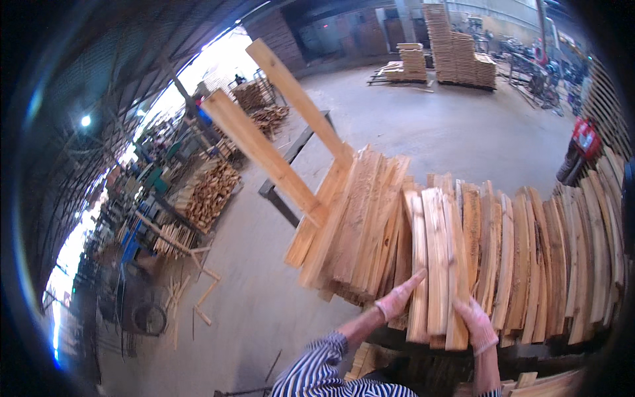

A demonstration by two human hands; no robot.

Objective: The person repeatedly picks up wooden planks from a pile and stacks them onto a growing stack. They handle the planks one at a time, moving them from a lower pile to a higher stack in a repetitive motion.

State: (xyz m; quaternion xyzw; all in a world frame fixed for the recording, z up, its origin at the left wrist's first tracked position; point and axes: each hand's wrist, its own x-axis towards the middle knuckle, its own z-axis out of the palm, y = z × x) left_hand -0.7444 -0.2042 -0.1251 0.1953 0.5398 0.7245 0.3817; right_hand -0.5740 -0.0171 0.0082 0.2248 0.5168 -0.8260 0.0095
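Note:
My left hand (pixel 395 299), in a pale glove, presses against the left side of a small bunch of light wooden boards (pixel 434 264). On the opposite edge of the bunch is my right hand (pixel 477 323), also gloved, with its fingers partly hidden by the wood. Both hands grip the bunch between them near its lower end. Left of it lies a thick stack of boards (pixel 360 225), with two upright wooden posts (pixel 264 155) rising at its far left. A long row of boards (pixel 529 258) standing side by side continues to the right.
A dark metal frame (pixel 281 202) stands by the posts. At the far right is a person in red (pixel 585 142). Tall board stacks (pixel 456 49) rise at the back. A wood pile (pixel 208 192) and machinery line the left side; more boards (pixel 370 360) lie below my arms.

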